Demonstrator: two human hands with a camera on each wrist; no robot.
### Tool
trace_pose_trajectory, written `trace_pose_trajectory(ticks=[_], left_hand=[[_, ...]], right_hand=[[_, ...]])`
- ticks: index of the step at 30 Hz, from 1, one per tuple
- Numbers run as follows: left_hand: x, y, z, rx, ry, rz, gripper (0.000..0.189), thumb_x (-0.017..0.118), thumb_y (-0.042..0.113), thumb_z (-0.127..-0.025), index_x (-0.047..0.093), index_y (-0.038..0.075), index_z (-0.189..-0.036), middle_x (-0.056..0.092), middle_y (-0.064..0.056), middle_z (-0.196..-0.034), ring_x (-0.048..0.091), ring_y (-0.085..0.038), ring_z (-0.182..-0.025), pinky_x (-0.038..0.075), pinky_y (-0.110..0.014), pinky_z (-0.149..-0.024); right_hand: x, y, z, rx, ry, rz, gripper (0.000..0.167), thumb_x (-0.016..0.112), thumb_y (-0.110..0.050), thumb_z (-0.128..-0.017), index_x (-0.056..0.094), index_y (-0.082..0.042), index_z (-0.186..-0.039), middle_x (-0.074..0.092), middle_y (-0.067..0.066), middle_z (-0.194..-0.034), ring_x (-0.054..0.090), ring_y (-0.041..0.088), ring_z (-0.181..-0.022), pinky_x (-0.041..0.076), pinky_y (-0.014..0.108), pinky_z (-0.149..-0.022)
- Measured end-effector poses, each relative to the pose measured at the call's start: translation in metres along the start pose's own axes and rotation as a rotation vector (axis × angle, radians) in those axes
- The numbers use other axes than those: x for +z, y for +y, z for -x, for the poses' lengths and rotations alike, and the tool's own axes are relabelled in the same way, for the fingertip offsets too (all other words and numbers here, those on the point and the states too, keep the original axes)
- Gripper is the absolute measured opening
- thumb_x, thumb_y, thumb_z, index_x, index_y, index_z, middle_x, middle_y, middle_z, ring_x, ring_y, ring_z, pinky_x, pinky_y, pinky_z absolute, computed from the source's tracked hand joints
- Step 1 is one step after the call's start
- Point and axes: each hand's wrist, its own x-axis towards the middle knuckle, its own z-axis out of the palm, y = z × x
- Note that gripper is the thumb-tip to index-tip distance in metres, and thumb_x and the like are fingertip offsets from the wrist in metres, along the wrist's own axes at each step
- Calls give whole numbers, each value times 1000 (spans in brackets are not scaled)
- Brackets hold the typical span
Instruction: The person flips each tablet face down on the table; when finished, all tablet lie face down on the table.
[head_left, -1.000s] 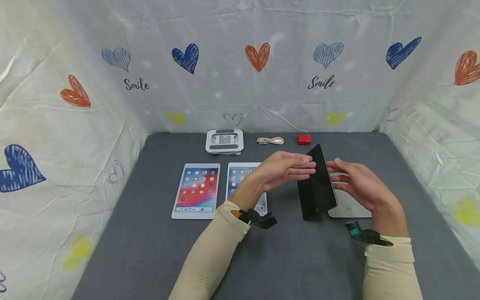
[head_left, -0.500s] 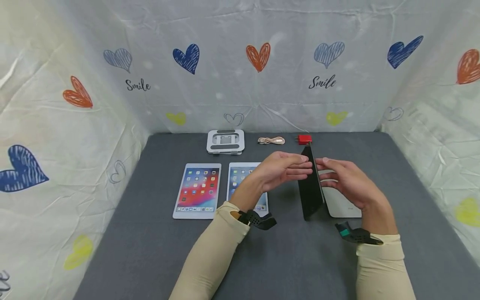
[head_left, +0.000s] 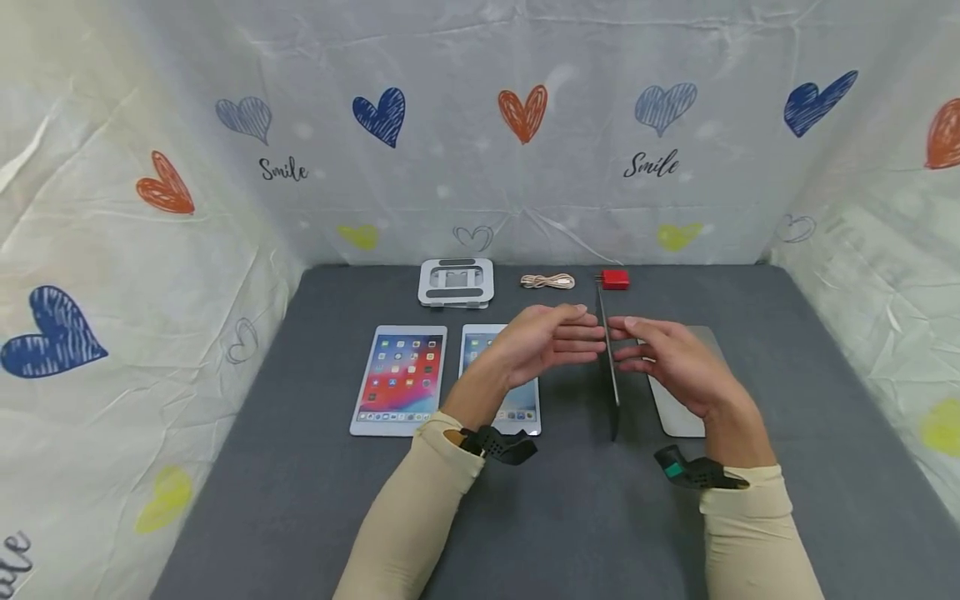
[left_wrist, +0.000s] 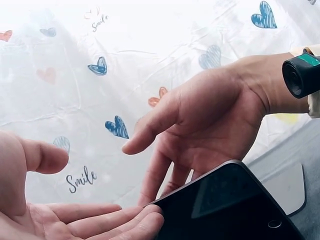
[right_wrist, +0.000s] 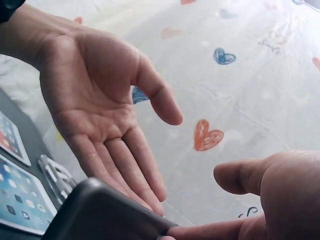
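Observation:
A tablet with a dark screen (left_wrist: 225,205) stands on its long edge between my two hands, seen almost edge-on in the head view. My left hand (head_left: 536,343) has its fingers straight, with the fingertips against the screen side and the thumb held away. From the other side, the fingers of my right hand (head_left: 678,362) touch the tablet's grey back, its thumb also apart from it. Partly behind the right hand, a pale silver tablet (head_left: 677,412) lies back up on the table. My left forearm and hand partly cover a tablet with a lit blue screen (head_left: 521,400).
Further left lies another lit tablet (head_left: 401,375) with a red and blue screen. Along the back of the grey table (head_left: 300,500) are a folded tablet stand (head_left: 456,283), a coiled cable (head_left: 547,282) and a red charger plug (head_left: 615,279). Heart-printed curtains surround the table.
The dark tablet has turned from tilted, with its screen showing, to nearly upright. My right hand has moved left with it, uncovering more of the silver tablet's top; the left hand has shifted slightly left.

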Motion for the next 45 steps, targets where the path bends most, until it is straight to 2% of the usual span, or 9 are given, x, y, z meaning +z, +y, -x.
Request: trace_pose_trajectory(ticks=[9,15,17,23,27,31,34,40,45], left_hand=[[-22,-3,15,-32,47,80,57,48,34,-117,53,-9,-154,62,-27,-155,61,-46,-143,56,-51,-116],[-34,-7,19,-83,58,121,65,47,38,-116,42,-10,-161,51,-28,-164,53,-49,-150,49,-56,-124],[-37,-8,20,-107,51,121,68,47,39,-116,39,-10,-163,45,-27,-167,49,-49,-153,46,-58,-126],[-45,-17,19,-176,73,122,68,45,41,-115,41,-7,-162,41,-24,-167,48,-42,-145,41,-60,-129],[-49,-24,17,-188,102,115,67,46,43,-115,43,-6,-160,45,-23,-163,51,-37,-134,42,-60,-129],[-51,-32,15,-197,118,108,67,47,43,-115,44,-6,-160,46,-22,-161,53,-36,-132,44,-60,-128],[-52,-37,13,-204,119,102,67,47,43,-115,43,-6,-160,44,-23,-162,53,-37,-134,45,-60,-127],[-51,-43,8,-214,102,82,70,47,45,-116,39,-7,-161,39,-26,-166,47,-45,-149,44,-61,-127],[-47,-46,2,-237,114,80,70,49,44,-115,39,-8,-161,39,-26,-164,47,-45,-148,46,-60,-126]], right_hand=[[1,15,-4,35,-33,37,64,42,-39,-120,42,8,-163,44,29,-169,61,38,-143,58,21,-108],[-5,36,-6,75,-43,-2,70,42,-43,-120,39,14,-161,47,34,-164,65,25,-141,57,22,-111],[-7,44,-7,91,-42,-5,71,43,-44,-120,39,15,-160,48,34,-164,64,26,-142,57,22,-111],[-9,61,-7,131,-51,2,73,40,-44,-120,37,16,-161,43,35,-167,47,46,-155,52,33,-121],[-12,65,-4,132,-62,7,74,38,-45,-121,34,16,-162,40,35,-168,41,48,-159,47,40,-126],[-15,68,-2,128,-56,26,74,37,-45,-121,34,16,-162,40,35,-169,40,48,-159,49,34,-124],[-17,68,0,134,-46,41,75,38,-46,-120,33,16,-163,39,35,-169,39,48,-159,50,30,-122],[-19,68,4,150,-26,78,79,42,-50,-119,32,14,-164,37,33,-171,38,47,-161,47,35,-126],[-23,67,7,154,-17,108,75,39,-46,-120,31,14,-165,36,34,-172,38,47,-160,46,37,-127]])
